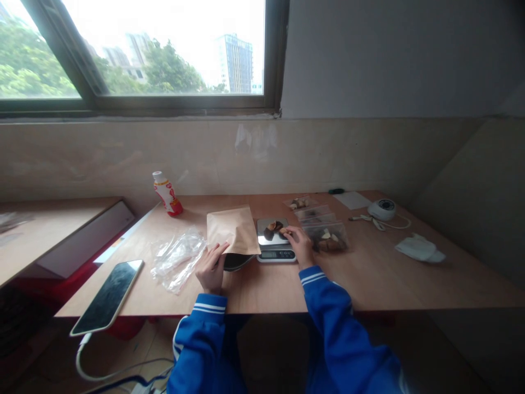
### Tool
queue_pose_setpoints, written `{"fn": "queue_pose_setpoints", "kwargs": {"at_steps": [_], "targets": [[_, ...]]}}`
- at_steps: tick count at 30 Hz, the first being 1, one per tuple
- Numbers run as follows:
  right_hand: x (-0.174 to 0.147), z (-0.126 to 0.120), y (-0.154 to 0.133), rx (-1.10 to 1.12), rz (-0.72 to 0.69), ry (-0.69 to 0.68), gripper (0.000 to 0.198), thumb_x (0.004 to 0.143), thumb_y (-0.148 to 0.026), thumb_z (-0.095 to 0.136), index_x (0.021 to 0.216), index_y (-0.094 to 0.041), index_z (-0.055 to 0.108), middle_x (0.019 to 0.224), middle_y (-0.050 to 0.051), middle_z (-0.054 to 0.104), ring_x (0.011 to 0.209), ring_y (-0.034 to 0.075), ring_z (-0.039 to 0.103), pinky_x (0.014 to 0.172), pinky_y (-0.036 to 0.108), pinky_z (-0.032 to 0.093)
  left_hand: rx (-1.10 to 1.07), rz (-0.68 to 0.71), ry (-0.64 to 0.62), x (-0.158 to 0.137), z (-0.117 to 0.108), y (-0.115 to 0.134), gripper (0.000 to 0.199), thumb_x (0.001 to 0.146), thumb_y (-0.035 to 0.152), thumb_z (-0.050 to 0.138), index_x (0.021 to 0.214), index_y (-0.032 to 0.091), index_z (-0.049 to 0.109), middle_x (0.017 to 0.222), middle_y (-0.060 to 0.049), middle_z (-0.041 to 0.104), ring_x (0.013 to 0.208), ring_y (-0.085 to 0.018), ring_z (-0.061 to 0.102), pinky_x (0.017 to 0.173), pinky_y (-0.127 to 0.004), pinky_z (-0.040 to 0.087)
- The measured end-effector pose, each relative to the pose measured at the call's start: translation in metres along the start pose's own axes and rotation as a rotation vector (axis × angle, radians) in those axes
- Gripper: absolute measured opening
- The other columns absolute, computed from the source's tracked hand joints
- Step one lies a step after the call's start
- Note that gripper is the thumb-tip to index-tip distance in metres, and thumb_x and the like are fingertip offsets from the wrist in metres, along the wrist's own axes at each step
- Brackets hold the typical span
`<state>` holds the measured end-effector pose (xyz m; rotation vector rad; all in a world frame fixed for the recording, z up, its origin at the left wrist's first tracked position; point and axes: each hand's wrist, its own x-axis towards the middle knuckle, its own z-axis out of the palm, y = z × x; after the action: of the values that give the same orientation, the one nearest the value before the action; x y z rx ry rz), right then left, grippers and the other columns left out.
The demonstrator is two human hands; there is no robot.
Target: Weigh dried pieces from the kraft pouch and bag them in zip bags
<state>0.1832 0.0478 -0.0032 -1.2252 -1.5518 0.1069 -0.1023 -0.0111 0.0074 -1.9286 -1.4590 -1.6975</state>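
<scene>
A brown kraft paper bag (232, 227) lies at the middle of the table, its dark mouth toward me. My left hand (212, 266) grips the bag's near edge beside that opening, fingers on top. Just right of the bag sits a white kitchen scale (277, 255) with a shiny plate. Several dark brown dried pieces (269, 232), perhaps dried mushroom, rest on the plate. At the plate's right side my right hand (300, 245) is closed in a pinch on a lighter dried brown piece (284, 231). The scale's display reading is too small to make out.
Clear zip bags (329, 239) with dried pieces lie right of the scale. Empty plastic bags (178, 262), a phone (110, 295) with a cable and a red-and-white bottle (167, 194) are at left. A white dome camera (381, 209) and a crumpled white item (419, 249) lie at right.
</scene>
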Motion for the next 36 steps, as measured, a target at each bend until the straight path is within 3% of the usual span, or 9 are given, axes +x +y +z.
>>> {"fn": "queue_pose_setpoints", "kwargs": {"at_steps": [8, 14, 18, 21, 23, 25, 29, 33, 36], "targets": [[0.000, -0.002, -0.007, -0.004, -0.012, -0.038, 0.032, 0.094, -0.036, 0.041, 0.103, -0.017, 0.065, 0.109, 0.012, 0.068, 0.105, 0.023, 0.063, 0.093, 0.039, 0.048, 0.016, 0.023, 0.000, 0.000, 0.000, 0.000, 0.025, 0.087, 0.018, 0.055, 0.105, 0.026, 0.070, 0.101, 0.000, 0.074, 0.103, -0.020, 0.066, 0.092, -0.033, 0.050], [-0.002, -0.003, -0.001, -0.033, -0.037, 0.000, 0.038, 0.094, -0.030, 0.037, 0.122, -0.013, 0.056, 0.129, 0.016, 0.058, 0.121, 0.024, 0.054, 0.102, 0.043, 0.043, 0.028, 0.030, 0.025, -0.001, 0.002, -0.002, 0.024, 0.087, 0.018, 0.055, 0.104, 0.025, 0.070, 0.101, -0.001, 0.074, 0.102, -0.021, 0.066, 0.094, -0.035, 0.049], [-0.005, -0.011, -0.007, -0.028, -0.047, 0.112, 0.035, 0.093, -0.026, 0.038, 0.120, -0.012, 0.056, 0.124, 0.017, 0.059, 0.118, 0.025, 0.055, 0.099, 0.045, 0.045, 0.026, 0.036, 0.042, -0.002, 0.004, -0.004, 0.024, 0.087, 0.017, 0.055, 0.104, 0.025, 0.070, 0.100, -0.001, 0.074, 0.101, -0.021, 0.067, 0.094, -0.035, 0.049], [-0.016, -0.020, -0.041, 0.028, -0.165, 0.129, 0.027, 0.089, -0.017, 0.042, 0.108, -0.016, 0.061, 0.106, 0.013, 0.064, 0.106, 0.022, 0.059, 0.094, 0.042, 0.048, 0.033, 0.044, 0.058, -0.002, 0.004, -0.004, 0.024, 0.086, 0.017, 0.056, 0.104, 0.025, 0.070, 0.100, -0.001, 0.074, 0.101, -0.021, 0.067, 0.094, -0.034, 0.049], [-0.031, -0.018, -0.075, 0.131, -0.280, -0.016, 0.026, 0.087, -0.011, 0.041, 0.101, -0.019, 0.062, 0.095, 0.009, 0.065, 0.098, 0.019, 0.061, 0.089, 0.036, 0.051, 0.042, 0.050, 0.060, -0.002, 0.005, -0.003, 0.024, 0.086, 0.017, 0.056, 0.103, 0.026, 0.070, 0.100, 0.000, 0.074, 0.100, -0.021, 0.067, 0.093, -0.033, 0.049], [-0.046, -0.007, -0.110, 0.209, -0.361, -0.259, 0.030, 0.084, -0.007, 0.041, 0.102, -0.018, 0.062, 0.097, 0.008, 0.065, 0.096, 0.017, 0.062, 0.088, 0.032, 0.052, 0.047, 0.054, 0.058, -0.002, 0.005, -0.002, 0.024, 0.087, 0.017, 0.055, 0.103, 0.026, 0.071, 0.099, 0.000, 0.074, 0.099, -0.020, 0.068, 0.092, -0.032, 0.050], [-0.063, 0.029, -0.159, 0.071, -0.299, -0.653, 0.035, 0.081, -0.003, 0.040, 0.106, -0.014, 0.063, 0.111, 0.011, 0.065, 0.107, 0.019, 0.059, 0.091, 0.030, 0.051, 0.049, 0.041, 0.070, -0.003, 0.004, -0.001, 0.024, 0.087, 0.017, 0.055, 0.102, 0.026, 0.071, 0.096, 0.000, 0.075, 0.096, -0.019, 0.069, 0.085, -0.028, 0.052], [-0.051, 0.058, -0.183, -0.212, -0.164, -0.788, 0.029, 0.081, -0.004, 0.044, 0.102, -0.008, 0.064, 0.105, 0.017, 0.066, 0.100, 0.025, 0.062, 0.083, 0.035, 0.053, 0.030, 0.025, 0.085, -0.003, 0.003, -0.002, 0.023, 0.086, 0.018, 0.056, 0.101, 0.026, 0.071, 0.097, 0.000, 0.075, 0.095, -0.019, 0.069, 0.084, -0.028, 0.052], [-0.036, 0.079, -0.187, -0.274, -0.104, -0.815, 0.029, 0.084, -0.005, 0.045, 0.108, -0.005, 0.062, 0.104, 0.020, 0.067, 0.097, 0.029, 0.064, 0.085, 0.042, 0.052, 0.009, 0.014, 0.099, -0.002, 0.003, -0.003, 0.023, 0.086, 0.018, 0.056, 0.101, 0.026, 0.071, 0.097, 0.000, 0.075, 0.097, -0.020, 0.068, 0.087, -0.030, 0.052]]}}
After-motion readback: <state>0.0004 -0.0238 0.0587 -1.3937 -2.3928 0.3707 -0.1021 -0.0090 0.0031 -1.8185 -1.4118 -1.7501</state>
